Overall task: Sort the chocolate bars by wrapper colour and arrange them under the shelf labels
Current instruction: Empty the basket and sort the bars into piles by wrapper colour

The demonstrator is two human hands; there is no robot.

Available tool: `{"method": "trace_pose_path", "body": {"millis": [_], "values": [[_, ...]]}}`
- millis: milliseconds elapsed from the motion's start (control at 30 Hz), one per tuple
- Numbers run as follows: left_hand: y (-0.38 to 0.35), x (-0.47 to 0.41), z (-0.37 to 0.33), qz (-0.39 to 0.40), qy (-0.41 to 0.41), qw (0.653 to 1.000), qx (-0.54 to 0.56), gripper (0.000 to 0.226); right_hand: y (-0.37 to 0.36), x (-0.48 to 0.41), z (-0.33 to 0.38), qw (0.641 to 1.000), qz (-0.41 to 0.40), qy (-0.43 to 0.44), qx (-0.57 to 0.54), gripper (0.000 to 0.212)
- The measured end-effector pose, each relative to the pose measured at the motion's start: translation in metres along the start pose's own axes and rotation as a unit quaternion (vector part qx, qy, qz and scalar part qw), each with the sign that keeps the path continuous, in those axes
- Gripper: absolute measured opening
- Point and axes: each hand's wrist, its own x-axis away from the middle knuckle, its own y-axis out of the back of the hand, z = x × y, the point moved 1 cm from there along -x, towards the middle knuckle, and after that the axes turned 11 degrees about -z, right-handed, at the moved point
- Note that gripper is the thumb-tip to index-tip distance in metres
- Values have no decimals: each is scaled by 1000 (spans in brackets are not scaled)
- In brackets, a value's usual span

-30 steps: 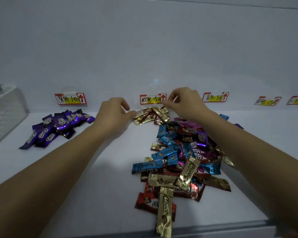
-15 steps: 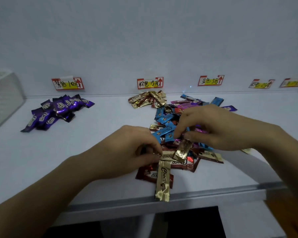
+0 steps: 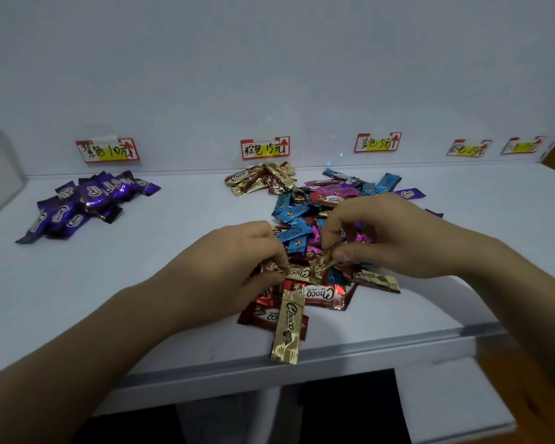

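Now my left hand (image 3: 237,267) and right hand (image 3: 398,238) are back from the far pile of gold foil-wrapped chocolate bars (image 3: 263,181) under the middle paper label (image 3: 265,148). They are down at the near mixed heap of coloured bars (image 3: 297,216) on the white shelf (image 3: 125,283), so I judge another gold round is starting. My right fingers pinch the tilted gold bar (image 3: 322,263) by its end; my left fingers, curled, pinch the flat gold bar (image 3: 298,273) just beside it.

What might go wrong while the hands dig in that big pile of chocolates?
1. The front gold bar lies right at the shelf lip; the left hand, working just behind it, might knock it off.
2. The left hand pinches a flat gold bar and the right hand a tilted gold bar in the mixed pile; pulling them out might drag red bars along.
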Motion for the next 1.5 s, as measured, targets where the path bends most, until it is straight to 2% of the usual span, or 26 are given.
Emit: {"method": "trace_pose_path", "body": {"millis": [200,300,400,533,700,833,933,1100,1233,1367,1500], "values": [[12,-4,3,-77,24,997,0,15,1,-5,-4,994,-64,-28,-79,18],[26,-13,12,-79,98,992,3,15,5,-19,-5,988,-103,-66,-96,22],[32,-31,40,-54,201,978,-23,12,8,-50,-12,981,-135,-112,-88,12],[21,-65,87,-67,307,949,-34,20,-7,-109,-32,969,-163,-180,-53,5],[-1,-88,119,-73,377,922,-55,33,-30,-158,-55,948,-191,-250,-44,5],[-9,-92,129,-97,405,908,-43,40,-37,-170,-60,941,-221,-255,-20,23],[-10,-91,126,-114,407,905,-48,42,-39,-170,-60,937,-239,-255,12,31],[1,-76,120,-123,374,918,-44,34,-32,-152,-57,944,-242,-223,27,29],[19,-52,103,-92,314,945,-26,25,-23,-123,-41,968,-200,-154,13,21],[36,-17,54,-68,249,966,-18,24,-13,-82,-17,983,-170,-58,28,15],[34,20,4,-31,171,985,25,36,-12,-41,6,991,-130,-13,27,14]]}}
